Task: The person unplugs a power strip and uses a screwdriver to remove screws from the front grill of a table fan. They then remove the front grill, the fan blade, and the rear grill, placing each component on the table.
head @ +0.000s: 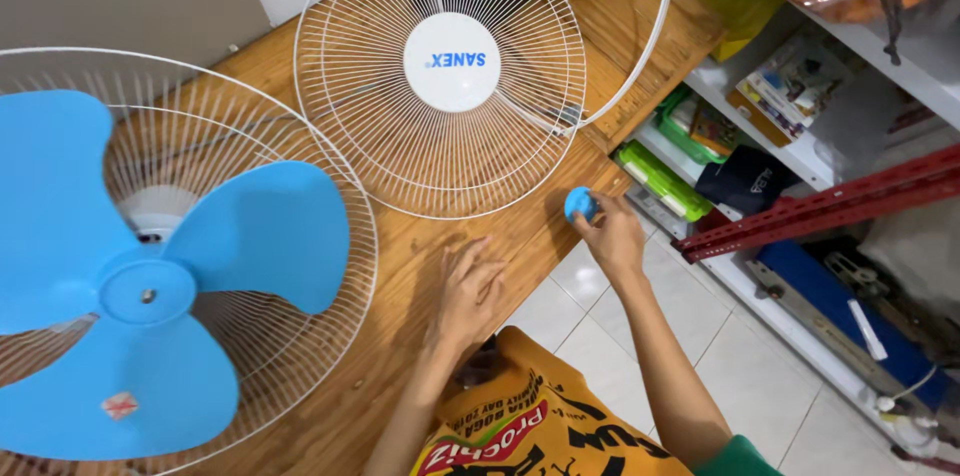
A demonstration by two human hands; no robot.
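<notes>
The fan blades (150, 276) are bright blue. The wire grill (440, 76) is white, with a white round middle. The little cap (579, 203) in the right hand (612, 236) is blue too. The table (520, 236) is brown wood with stripy grain. The floor tiles (760, 386) are white.

A round white label (451, 62) with blue lettering sits at the centre of the white fan guard (370, 86) on the bench, a small red-and-white sticker (120, 404) marks a blue fan blade (110, 401), and green boxes (663, 179) lie on the shelf (800, 171) at right.
</notes>
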